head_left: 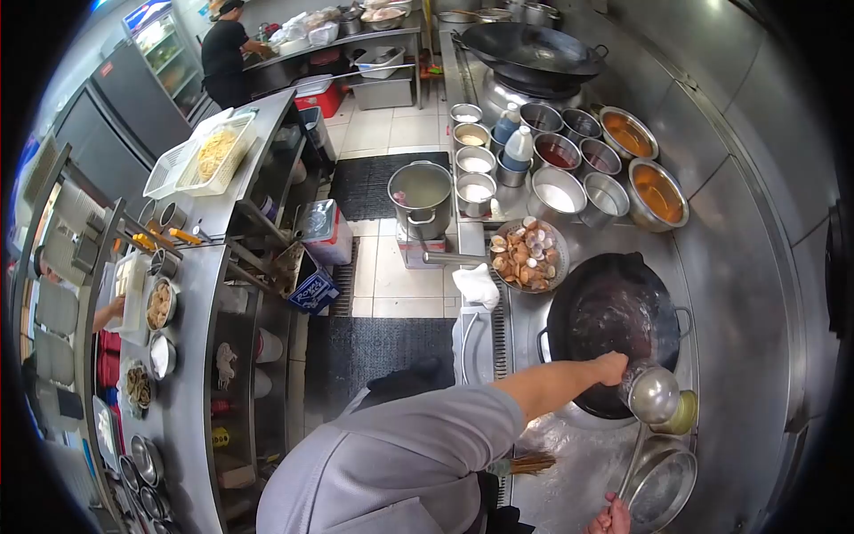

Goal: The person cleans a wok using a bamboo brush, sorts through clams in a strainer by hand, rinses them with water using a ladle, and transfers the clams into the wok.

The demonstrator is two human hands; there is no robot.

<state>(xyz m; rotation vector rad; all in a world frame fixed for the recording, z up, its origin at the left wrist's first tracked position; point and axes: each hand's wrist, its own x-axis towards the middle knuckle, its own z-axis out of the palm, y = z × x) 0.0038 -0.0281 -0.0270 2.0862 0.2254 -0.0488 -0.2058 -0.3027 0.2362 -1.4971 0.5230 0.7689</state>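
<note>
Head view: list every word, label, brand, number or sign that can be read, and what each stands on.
Nothing reads with certainty.
"ROYAL", perhaps: white lettering on the blue box on the floor; too blurred to confirm.
Blue, white and red sign atop the glass-door fridge: too small to read.
Red sticker on the grey refrigerator: too small to read.

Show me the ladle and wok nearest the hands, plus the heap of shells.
Ladle (655, 395): head view, on its round metal bowl.
Wok (561, 311): head view, on its dark inner wall.
Shells (527, 255): head view, middle of the heap.
</note>
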